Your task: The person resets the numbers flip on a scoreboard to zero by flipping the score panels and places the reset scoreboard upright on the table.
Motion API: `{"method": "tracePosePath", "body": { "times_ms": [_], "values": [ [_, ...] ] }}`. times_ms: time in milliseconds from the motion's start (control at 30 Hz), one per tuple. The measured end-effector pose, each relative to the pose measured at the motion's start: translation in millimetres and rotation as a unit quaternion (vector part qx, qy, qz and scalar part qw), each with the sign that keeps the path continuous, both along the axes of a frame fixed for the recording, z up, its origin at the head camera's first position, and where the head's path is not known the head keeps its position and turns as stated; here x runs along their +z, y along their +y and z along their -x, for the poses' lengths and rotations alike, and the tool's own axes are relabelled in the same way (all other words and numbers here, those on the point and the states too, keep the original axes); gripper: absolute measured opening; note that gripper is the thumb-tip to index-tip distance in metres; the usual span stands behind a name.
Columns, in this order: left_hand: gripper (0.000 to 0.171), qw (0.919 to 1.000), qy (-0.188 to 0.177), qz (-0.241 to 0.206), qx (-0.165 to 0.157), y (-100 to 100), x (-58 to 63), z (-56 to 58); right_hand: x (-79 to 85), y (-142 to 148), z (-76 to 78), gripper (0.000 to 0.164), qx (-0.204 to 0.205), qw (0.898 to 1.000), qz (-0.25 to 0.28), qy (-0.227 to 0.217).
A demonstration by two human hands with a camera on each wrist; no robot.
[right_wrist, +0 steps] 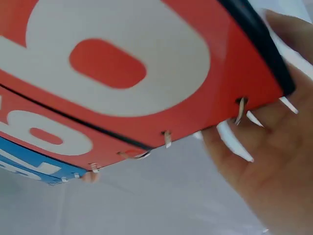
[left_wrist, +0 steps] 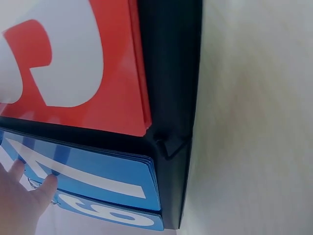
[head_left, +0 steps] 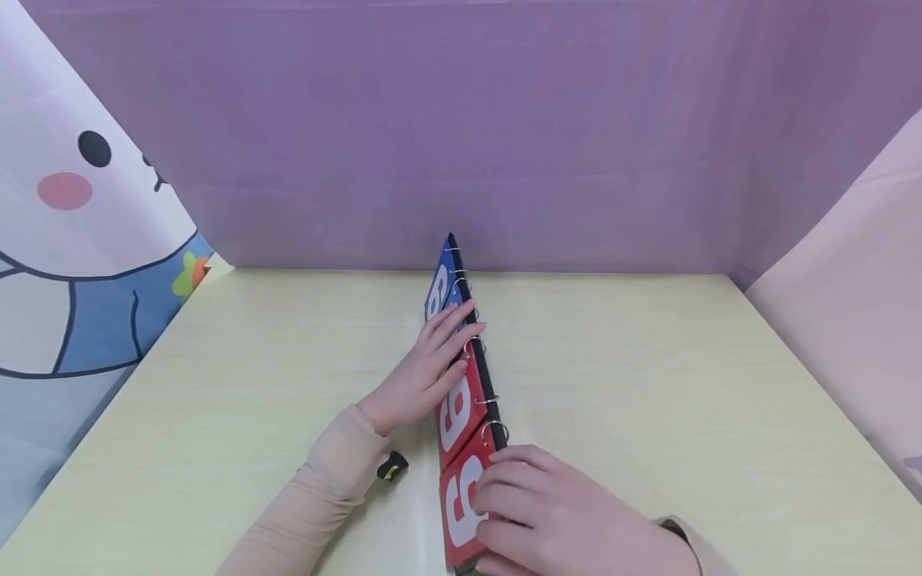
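Grip on the right is narrow: right hand point(head_left: 547, 512), fingers curled round the near end of the flip scoreboard point(head_left: 487, 376), some over the face of the near red number card point(head_left: 461, 500); thumb placement unclear. Scoreboard stands on edge on the worktop point(head_left: 648, 384), roughly mid-worktop, running lengthwise away from the person, cards facing left, metal rings point(head_left: 487, 400) along the top. Next one along, second red number card point(head_left: 455, 420), also a 6 or 9. Just beside the left sleeve point(head_left: 338, 468), a small black item with a yellow mark point(head_left: 392, 466); can't tell what.

Left hand point(head_left: 425, 372) further up: fingers fairly straight, laid across the middle cards, tips at the top edge, resting rather than clamped as far as shown. Beyond it, blue number cards point(head_left: 436, 294) at the far end, then the purple cloth point(head_left: 461, 144).

Risks, my judgement: tall narrow stance, so a sideways push from either hand could tip the board. Uneven hold could swing the far end round. Fingers near the rings could snag and flip a card by accident.
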State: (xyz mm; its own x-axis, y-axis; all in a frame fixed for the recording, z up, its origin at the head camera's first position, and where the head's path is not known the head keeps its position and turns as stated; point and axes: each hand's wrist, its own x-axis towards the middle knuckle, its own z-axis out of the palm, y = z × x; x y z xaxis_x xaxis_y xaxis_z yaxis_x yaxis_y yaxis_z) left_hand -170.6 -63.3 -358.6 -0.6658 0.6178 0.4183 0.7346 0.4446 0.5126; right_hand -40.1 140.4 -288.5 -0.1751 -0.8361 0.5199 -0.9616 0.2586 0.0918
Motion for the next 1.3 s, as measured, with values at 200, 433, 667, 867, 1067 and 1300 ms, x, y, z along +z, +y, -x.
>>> {"method": "tracePosePath", "body": {
  "times_ms": [200, 433, 667, 867, 1067, 1300],
  "values": [
    [0.047, 0.9999, 0.013, -0.004, -0.003, 0.0, -0.8, 1.1, 2.5, 12.6, 28.5, 0.012, 0.077, 0.964, 0.235, -0.094],
    [0.047, 0.9999, 0.013, -0.006, 0.001, 0.0, -2.3, 1.0, -18.0, 31.2, 62.9, 0.019, -0.091, 0.896, 0.283, -0.331],
    [0.047, 0.9999, 0.01, -0.001, 0.004, 0.9, -2.8, 0.9, -52.0, 41.0, 100.4, 0.024, -0.19, 0.749, 0.21, -0.598],
    [0.047, 0.9999, -0.001, -0.003, 0.01, 2.4, 0.4, -1.0, -76.5, 41.2, 114.0, 0.036, -0.2, 0.719, 0.178, -0.642],
    [0.049, 0.9992, -0.037, -0.008, 0.013, 2.4, 9.0, -5.5, -92.0, 45.4, 120.7, 0.045, -0.171, 0.682, 0.187, -0.686],
    [0.05, 0.9992, -0.004, -0.031, 0.024, -0.3, 27.3, -16.8, -103.3, 45.6, 125.1, 0.051, -0.128, 0.645, 0.168, -0.734]
  ]
}}
